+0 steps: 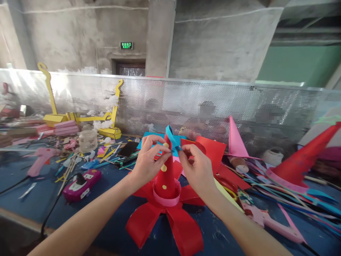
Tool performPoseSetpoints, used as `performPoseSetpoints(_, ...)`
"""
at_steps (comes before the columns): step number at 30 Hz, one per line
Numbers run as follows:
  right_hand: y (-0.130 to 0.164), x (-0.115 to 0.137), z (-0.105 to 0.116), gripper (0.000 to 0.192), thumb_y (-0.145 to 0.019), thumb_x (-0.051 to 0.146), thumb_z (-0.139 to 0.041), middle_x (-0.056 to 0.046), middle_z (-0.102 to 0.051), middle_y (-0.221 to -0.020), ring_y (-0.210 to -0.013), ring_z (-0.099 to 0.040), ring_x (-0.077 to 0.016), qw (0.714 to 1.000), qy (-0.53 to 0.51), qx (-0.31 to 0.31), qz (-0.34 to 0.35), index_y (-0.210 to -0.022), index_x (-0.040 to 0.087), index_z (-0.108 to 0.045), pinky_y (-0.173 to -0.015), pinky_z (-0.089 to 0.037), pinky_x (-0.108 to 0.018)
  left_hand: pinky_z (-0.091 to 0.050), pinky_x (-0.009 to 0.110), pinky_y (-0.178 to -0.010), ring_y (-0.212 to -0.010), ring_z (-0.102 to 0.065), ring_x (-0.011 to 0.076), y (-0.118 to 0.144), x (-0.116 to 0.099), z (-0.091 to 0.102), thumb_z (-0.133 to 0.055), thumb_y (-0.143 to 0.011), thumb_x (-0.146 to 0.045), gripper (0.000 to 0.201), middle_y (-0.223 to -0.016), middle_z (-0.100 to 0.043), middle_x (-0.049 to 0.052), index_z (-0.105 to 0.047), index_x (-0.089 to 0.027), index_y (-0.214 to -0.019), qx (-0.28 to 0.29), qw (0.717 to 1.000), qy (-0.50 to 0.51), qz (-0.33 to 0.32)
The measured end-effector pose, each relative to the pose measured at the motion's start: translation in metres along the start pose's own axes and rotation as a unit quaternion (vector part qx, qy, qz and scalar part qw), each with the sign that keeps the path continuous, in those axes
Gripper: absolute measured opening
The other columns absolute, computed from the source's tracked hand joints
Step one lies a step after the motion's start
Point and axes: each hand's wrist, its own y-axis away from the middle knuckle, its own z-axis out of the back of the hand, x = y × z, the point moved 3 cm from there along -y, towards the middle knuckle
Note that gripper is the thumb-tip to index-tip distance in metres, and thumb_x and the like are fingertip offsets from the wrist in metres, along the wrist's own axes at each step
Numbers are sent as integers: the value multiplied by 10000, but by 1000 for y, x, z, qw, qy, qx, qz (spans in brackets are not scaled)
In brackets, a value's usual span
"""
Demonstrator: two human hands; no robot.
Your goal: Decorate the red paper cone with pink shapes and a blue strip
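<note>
Two hands [173, 161] pinching blue strip [172, 139], red cone [165, 177]

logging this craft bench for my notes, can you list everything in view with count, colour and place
red paper hat: 1, red cone with yellow dots, pink band, red petal brim, centre front
blue paper strip: 1, blue, at the cone tip between both hands
pink cone: 1, pink, right of centre
large red cone: 1, red, pink rim, far right
glue gun: 1, pink, left
magenta device: 1, magenta, left front
glass jar: 1, clear, left rear
yellow cardboard model: 1, yellow, left rear
table: 1, blue top
left hand: pinching the strip
right hand: pinching the strip
</note>
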Motion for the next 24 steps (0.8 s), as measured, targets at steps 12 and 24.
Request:
performPoseSetpoints(12, 14, -9, 2, 307, -1017, 429, -342, -53, -655, -827, -629, -602, -161, 999, -31, -3, -39, -1005, 207, -554, -586, -501, -309, -473, 431, -895, -1019, -549, 242, 11, 3, 3, -693, -802, -162, 228, -1063, -558, 71, -574, -229, -986, 41, 997, -35, 51)
performPoseSetpoints(24, 23, -24, -27, 371, -861, 335, -598, -116, -623, -1178, -1113, -615, -254, 987, -133, 74, -49, -1194, 219, -486, -926, -528, -473, -467, 405, -872, -984, -508, 218, 12, 9, -11, -670, -874, -223, 139, -1030, -514, 53, -556, -225, -953, 38, 994, -13, 103)
